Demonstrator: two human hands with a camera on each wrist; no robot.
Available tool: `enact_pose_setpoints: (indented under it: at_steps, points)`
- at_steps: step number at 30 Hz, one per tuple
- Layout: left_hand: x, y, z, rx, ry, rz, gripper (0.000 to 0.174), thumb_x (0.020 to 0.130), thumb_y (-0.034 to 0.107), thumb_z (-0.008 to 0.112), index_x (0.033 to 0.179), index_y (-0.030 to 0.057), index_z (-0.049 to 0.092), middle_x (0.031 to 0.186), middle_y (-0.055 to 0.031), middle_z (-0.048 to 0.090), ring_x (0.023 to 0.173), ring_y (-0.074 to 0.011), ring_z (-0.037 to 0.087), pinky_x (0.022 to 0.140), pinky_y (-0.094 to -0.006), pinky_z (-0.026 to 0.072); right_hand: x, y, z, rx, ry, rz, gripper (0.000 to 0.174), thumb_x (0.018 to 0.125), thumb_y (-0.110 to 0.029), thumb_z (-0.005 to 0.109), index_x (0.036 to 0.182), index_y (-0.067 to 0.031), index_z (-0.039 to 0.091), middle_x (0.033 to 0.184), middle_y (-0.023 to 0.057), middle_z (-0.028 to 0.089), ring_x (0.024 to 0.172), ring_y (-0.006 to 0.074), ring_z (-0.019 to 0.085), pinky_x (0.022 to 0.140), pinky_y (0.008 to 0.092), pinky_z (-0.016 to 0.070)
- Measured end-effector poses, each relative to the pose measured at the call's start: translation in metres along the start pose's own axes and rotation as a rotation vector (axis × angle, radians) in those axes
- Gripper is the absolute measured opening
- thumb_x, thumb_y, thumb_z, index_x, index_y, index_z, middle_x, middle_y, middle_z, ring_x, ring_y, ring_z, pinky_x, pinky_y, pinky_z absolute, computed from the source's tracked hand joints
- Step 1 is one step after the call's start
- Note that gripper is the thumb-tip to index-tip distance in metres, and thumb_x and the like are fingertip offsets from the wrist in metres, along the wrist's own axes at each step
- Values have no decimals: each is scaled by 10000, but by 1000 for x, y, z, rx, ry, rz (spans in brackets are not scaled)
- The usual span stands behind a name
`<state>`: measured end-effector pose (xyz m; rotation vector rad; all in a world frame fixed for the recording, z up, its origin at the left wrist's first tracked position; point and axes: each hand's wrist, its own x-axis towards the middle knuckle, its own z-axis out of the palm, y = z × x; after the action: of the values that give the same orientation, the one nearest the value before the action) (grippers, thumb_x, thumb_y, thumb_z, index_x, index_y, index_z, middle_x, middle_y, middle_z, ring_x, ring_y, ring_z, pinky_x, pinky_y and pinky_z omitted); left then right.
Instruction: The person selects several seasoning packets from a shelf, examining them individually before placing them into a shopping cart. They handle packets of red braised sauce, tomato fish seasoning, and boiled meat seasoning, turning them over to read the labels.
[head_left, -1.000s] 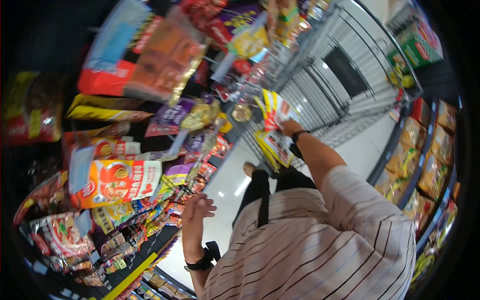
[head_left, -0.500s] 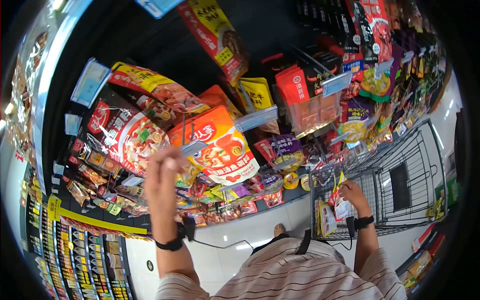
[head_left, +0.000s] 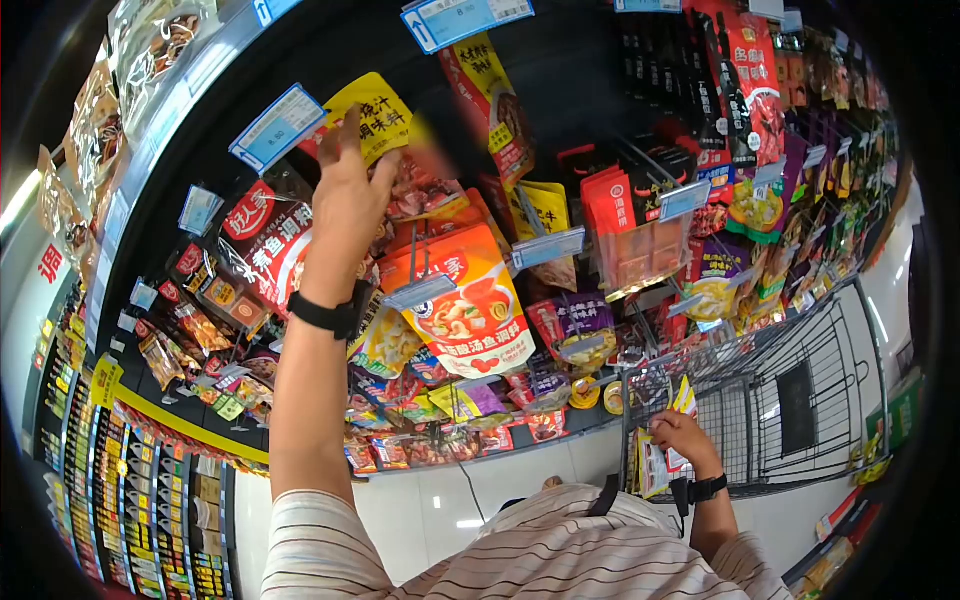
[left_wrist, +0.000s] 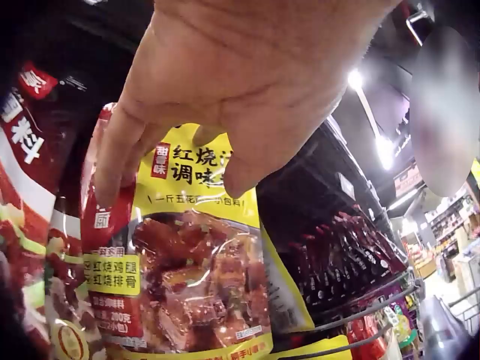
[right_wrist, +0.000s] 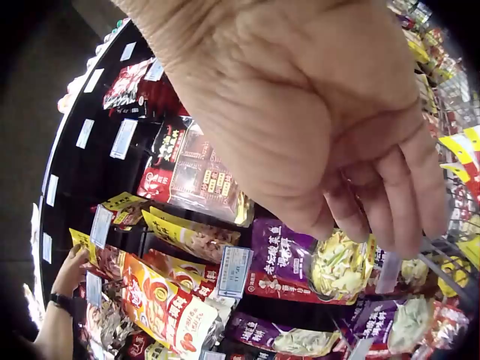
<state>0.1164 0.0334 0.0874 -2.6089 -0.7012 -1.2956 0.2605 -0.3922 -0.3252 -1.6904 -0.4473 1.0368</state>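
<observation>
My left hand [head_left: 345, 215] reaches up to the shelf, its fingers spread over the upper part of a yellow-and-red braised-sauce seasoning packet [left_wrist: 199, 292]. In the left wrist view, the fingertips and thumb lie across the packet's printed front, which shows chunks of dark braised meat. My right hand [head_left: 685, 440] hangs low beside the wire shopping cart [head_left: 868, 330], next to yellow-and-white packets [head_left: 654, 466] standing in the cart. Its fingers are loosely bent, and the right wrist view shows nothing in the palm.
Beside the left hand hang a dark red fish seasoning bag [head_left: 265, 225] and an orange soup seasoning pouch [head_left: 465, 310]. Blue-and-white price tags [head_left: 468, 18] stick out from the hooks. A yellow shelf edge [head_left: 190, 435] runs along the lower left.
The view has turned from the cart to the shelf. My left hand has risen from low at the side to the yellow-and-red packet. The right hand stays by the packets in the cart.
</observation>
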Motion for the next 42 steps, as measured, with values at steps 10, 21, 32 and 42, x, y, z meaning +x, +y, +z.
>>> enact_pose_setpoints:
  at_steps: [10, 21, 32, 42]
  points:
    - [50, -27, 42, 149, -175, -36, 775, 902, 471, 606, 1525, 124, 304, 1520, -296, 312, 1341, -464, 426, 1063, -470, 428, -5, 9, 7, -3, -23, 67, 248, 942, -200, 584, 1079, 0, 634, 879, 63, 672, 757, 143, 656, 661, 281, 535]
    - [44, -47, 45, -112, -224, 107, 696, 913, 416, 623, 1460, 44, 406, 1465, -286, 413, 1379, -408, 394, 1119, -424, 351, 5, 12, 29, -77, -126, 31, 254, 940, -229, 590, 1055, -11, 655, 866, 58, 683, 787, 145, 666, 697, 290, 539]
    - [-102, -96, -88, -210, 130, -116, 327, 974, 176, 604, 1240, -12, 580, 1121, -113, 634, 1028, -186, 610, 873, -316, 498, 3, -5, 43, -177, -194, -21, 273, 946, -239, 603, 1060, 4, 658, 835, 71, 683, 770, 151, 675, 687, 291, 537]
    - [-112, -175, -91, -797, 144, -652, 505, 951, 369, 631, 1247, -27, 530, 1006, -47, 619, 790, -94, 565, 677, -258, 452, 7, -45, 78, -219, -262, 4, 296, 961, -275, 585, 1089, -17, 653, 873, 80, 692, 793, 154, 680, 705, 295, 538]
